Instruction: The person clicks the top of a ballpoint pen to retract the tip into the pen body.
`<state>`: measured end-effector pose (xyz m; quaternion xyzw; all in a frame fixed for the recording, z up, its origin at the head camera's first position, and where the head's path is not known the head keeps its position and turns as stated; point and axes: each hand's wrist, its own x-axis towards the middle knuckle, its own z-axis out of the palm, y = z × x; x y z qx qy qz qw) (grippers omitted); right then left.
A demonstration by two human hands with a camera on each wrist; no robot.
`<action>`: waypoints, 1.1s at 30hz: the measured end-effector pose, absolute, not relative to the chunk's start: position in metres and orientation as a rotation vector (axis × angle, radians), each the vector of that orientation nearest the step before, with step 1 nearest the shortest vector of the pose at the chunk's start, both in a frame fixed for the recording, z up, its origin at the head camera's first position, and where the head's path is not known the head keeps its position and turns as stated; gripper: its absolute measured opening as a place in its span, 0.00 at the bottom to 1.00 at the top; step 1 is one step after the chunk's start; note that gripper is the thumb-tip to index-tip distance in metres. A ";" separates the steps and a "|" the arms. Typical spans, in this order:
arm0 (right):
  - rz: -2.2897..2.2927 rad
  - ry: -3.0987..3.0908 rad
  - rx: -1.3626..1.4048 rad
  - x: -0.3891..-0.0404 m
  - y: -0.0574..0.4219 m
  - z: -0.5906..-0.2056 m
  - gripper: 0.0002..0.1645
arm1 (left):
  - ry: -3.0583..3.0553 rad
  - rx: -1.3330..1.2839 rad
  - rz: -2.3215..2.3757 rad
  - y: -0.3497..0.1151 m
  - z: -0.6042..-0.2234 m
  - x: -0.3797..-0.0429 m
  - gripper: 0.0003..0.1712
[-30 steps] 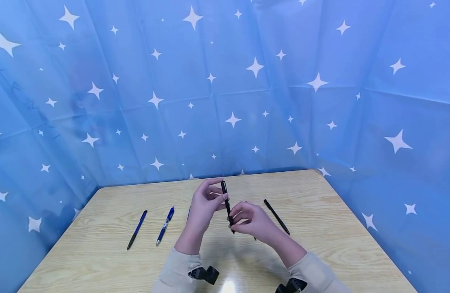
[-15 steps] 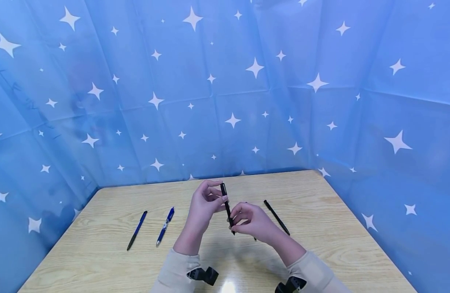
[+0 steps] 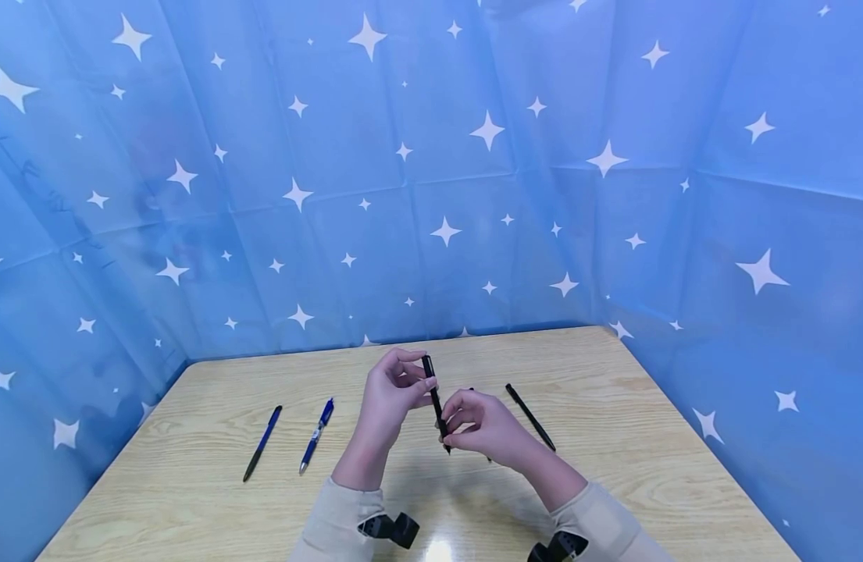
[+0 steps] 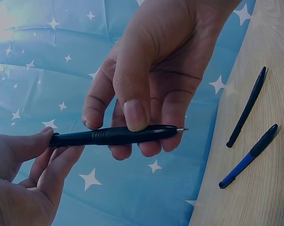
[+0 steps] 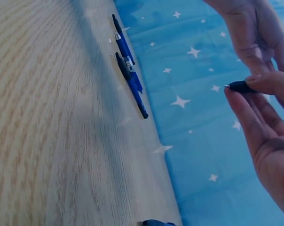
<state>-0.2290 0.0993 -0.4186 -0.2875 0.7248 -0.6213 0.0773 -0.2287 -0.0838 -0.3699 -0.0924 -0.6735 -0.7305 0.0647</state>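
In the head view, a black pen point(image 3: 434, 402) is held steeply tilted between both hands above the table. My left hand point(image 3: 392, 394) grips its upper end, with the index finger on the top and the thumb at the side. Lower down, the thumb and fingers of my right hand point(image 3: 482, 421) pinch it near the tip. The left wrist view shows the pen point(image 4: 118, 135) with its metal point exposed. There my left hand point(image 4: 24, 183) holds the rear end and my right hand point(image 4: 153, 70) the front barrel. Only the pen's front point(image 5: 240, 86) shows in the right wrist view.
A black-and-blue pen point(image 3: 262, 442) and a blue click pen point(image 3: 316, 435) lie left on the wooden table point(image 3: 192, 499). At right lies a black pen point(image 3: 531, 417); another pen point(image 3: 472, 389) is mostly hidden behind my right hand. A blue starred curtain point(image 3: 375, 234) hangs behind.
Both hands and the pen have sunk very slightly in the head view. The grip on the pen looks the same, and the pens on the table have not moved.
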 end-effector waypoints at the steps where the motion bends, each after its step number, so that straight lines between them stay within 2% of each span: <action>1: -1.859 2.173 -0.860 -0.229 0.099 -0.418 0.14 | -2.035 -0.278 -2.204 -0.084 -0.370 -0.229 0.21; 12: -1.834 2.156 -0.869 -0.225 0.104 -0.413 0.16 | -2.050 -0.291 -2.209 -0.083 -0.370 -0.227 0.26; 23: -1.658 2.211 -0.997 -0.229 0.117 -0.409 0.16 | -2.171 -0.363 -2.125 -0.093 -0.373 -0.227 0.30; 33: -1.554 2.240 -1.051 -0.235 0.142 -0.410 0.21 | -2.441 -0.395 -1.857 -0.117 -0.377 -0.222 0.22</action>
